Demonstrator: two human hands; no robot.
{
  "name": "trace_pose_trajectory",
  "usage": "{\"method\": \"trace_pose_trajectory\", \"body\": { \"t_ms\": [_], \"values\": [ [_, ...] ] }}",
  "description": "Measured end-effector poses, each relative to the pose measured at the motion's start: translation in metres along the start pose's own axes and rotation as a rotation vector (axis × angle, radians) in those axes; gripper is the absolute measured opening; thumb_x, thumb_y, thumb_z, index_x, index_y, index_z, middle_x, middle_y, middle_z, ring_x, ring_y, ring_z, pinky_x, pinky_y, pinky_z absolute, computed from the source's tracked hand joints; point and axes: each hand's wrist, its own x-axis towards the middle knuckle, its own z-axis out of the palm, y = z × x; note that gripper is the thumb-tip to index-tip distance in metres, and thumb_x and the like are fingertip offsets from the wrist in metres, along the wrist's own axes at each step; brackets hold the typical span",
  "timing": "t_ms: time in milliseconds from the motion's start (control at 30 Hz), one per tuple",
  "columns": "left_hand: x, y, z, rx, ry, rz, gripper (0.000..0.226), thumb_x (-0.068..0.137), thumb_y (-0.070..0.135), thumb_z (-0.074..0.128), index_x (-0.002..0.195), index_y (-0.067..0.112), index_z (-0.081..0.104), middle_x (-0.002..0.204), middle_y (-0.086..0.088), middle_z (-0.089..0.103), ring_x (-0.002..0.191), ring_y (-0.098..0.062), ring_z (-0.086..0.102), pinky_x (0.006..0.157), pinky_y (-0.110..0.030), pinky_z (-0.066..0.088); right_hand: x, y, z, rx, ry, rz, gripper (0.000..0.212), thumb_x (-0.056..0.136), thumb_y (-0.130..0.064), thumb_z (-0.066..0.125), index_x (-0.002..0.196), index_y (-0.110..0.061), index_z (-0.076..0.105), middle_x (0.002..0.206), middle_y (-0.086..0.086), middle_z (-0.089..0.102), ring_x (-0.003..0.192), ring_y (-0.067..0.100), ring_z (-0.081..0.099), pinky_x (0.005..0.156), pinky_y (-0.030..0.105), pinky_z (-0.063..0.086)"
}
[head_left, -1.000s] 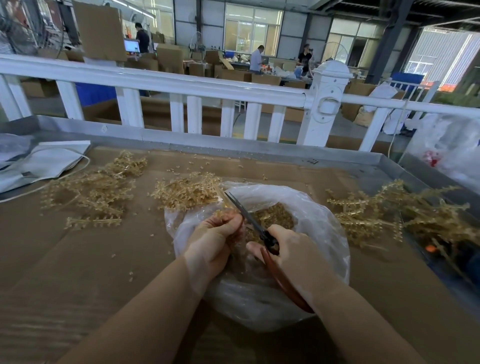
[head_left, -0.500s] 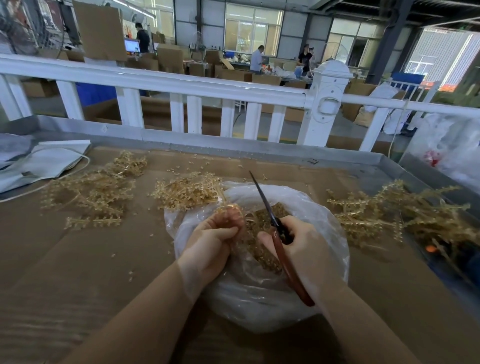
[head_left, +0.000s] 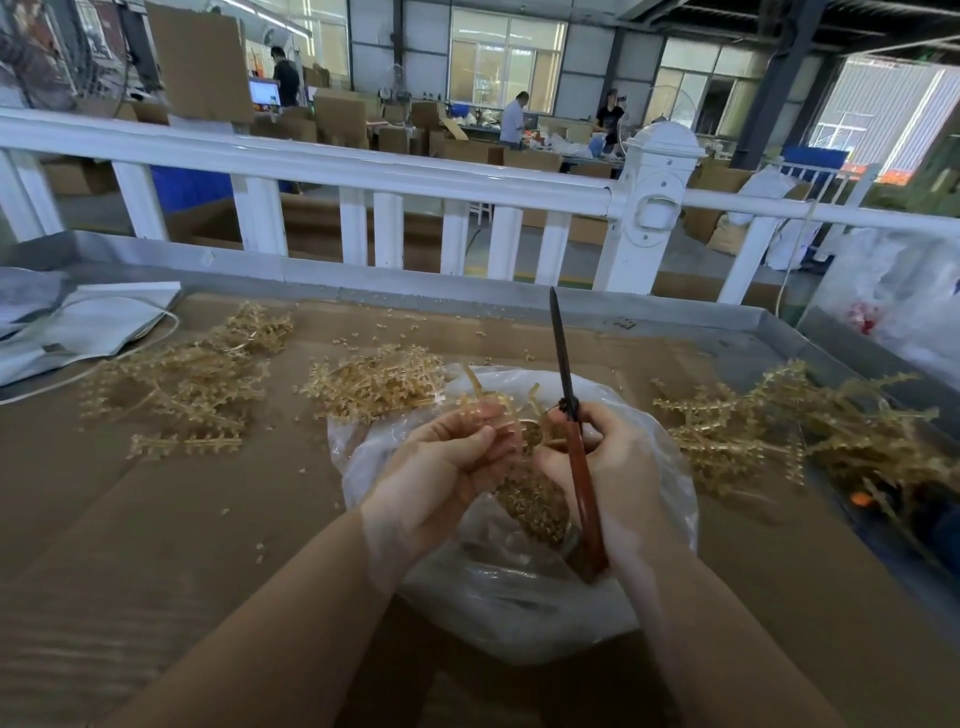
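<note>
Left hand: my left hand (head_left: 447, 462) pinches a golden plastic sprig (head_left: 496, 410) between the thumb and curled fingers. It holds the sprig over the open bag, I judge so that trimmed bits drop straight in.
Right hand: my right hand (head_left: 615, 467) is curled round the red-brown handles of the scissors (head_left: 574, 436). It sits just beside the left hand; I cannot tell whether the two touch.
Scissors, place: they are held in the air between my two hands, above the clear plastic bag (head_left: 519, 603) and off the counter (head_left: 156, 519).
Scissors, long axis: it runs near to far. The handle end is low by my right wrist, and the dark tip points up and away toward the white railing (head_left: 363, 174), leaning slightly left.
Blades: they show as one narrow spike, so I take them as closed. The tip stands past the sprig, so I judge the tool is parked while the fingers sort out the piece.
Bag: it lies directly under both hands with its mouth up, and a heap of small cuttings (head_left: 530, 506) lies inside.
Stock: a left pile (head_left: 176, 384), a middle pile (head_left: 374, 382) at the bag's far rim, and a right pile (head_left: 779, 436) are all within reach. I cannot tell which of them has been trimmed.
</note>
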Motion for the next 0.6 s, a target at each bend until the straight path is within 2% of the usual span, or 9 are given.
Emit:
{"method": "trace_pose_trajectory", "body": {
  "t_ms": [67,133,233,333,467,533,600],
  "values": [
    [-0.001,0.002,-0.004,0.096,0.011,-0.017,0.023,0.086,-0.011,0.052,0.105,-0.004,0.063,0.088,-0.014,0.072,0.078,-0.02,0.071,0.063,-0.024,0.057,0.0,-0.002,-0.003,-0.019,0.032,-0.021,0.026,0.082,-0.001,0.069,0.082,-0.025,0.061,0.08,-0.002,0.068,0.066,-0.001,0.064,0.058,0.009,0.048],
    [-0.001,0.001,-0.007,0.236,0.083,-0.004,0.019,0.083,-0.011,0.058,0.098,-0.002,0.065,0.085,-0.012,0.072,0.076,-0.018,0.071,0.061,-0.021,0.056,0.0,-0.002,-0.007,-0.113,0.041,-0.058,0.011,0.085,-0.005,0.069,0.09,-0.015,0.066,0.071,-0.011,0.061,0.058,-0.018,0.054,0.05,0.0,0.037],
    [0.001,-0.004,-0.01,0.261,0.192,0.034,0.014,0.08,-0.01,0.062,0.09,0.0,0.067,0.078,-0.011,0.07,0.068,-0.017,0.07,0.056,-0.022,0.056,-0.003,0.0,-0.009,-0.271,0.015,-0.138,0.014,0.084,-0.02,0.073,0.095,-0.014,0.067,0.07,-0.024,0.05,0.062,-0.03,0.044,0.056,-0.006,0.031],
    [0.002,-0.006,-0.013,0.211,0.261,0.084,0.013,0.08,-0.006,0.064,0.09,0.001,0.064,0.077,-0.011,0.07,0.066,-0.017,0.069,0.056,-0.022,0.057,-0.007,0.004,-0.004,-0.364,-0.003,-0.19,0.02,0.084,-0.033,0.071,0.098,-0.019,0.065,0.072,-0.026,0.049,0.068,-0.025,0.048,0.063,-0.006,0.032],
    [0.004,-0.008,-0.012,0.212,0.303,0.125,0.01,0.082,-0.001,0.064,0.09,0.004,0.062,0.07,-0.005,0.071,0.063,-0.013,0.069,0.054,-0.02,0.055,-0.01,0.02,0.007,-0.438,-0.032,-0.181,0.024,0.088,-0.039,0.064,0.106,-0.023,0.062,0.089,-0.015,0.064,0.086,0.001,0.061,0.07,0.003,0.042],
    [0.004,-0.011,-0.013,0.249,0.315,0.143,0.012,0.081,0.0,0.066,0.09,0.007,0.064,0.076,-0.007,0.072,0.068,-0.014,0.07,0.056,-0.021,0.054,-0.012,0.026,0.012,-0.495,-0.019,-0.218,0.024,0.089,-0.04,0.063,0.108,-0.024,0.061,0.091,-0.012,0.067,0.087,0.005,0.063,0.076,0.014,0.049],
    [0.005,-0.013,-0.015,0.273,0.313,0.161,0.016,0.08,-0.001,0.068,0.092,0.009,0.064,0.088,-0.012,0.069,0.079,-0.019,0.069,0.065,-0.025,0.055,-0.016,0.03,0.016,-0.512,0.014,-0.273,0.026,0.088,-0.04,0.064,0.109,-0.025,0.062,0.092,-0.011,0.068,0.086,0.005,0.063,0.077,0.018,0.051]
  ]
}}
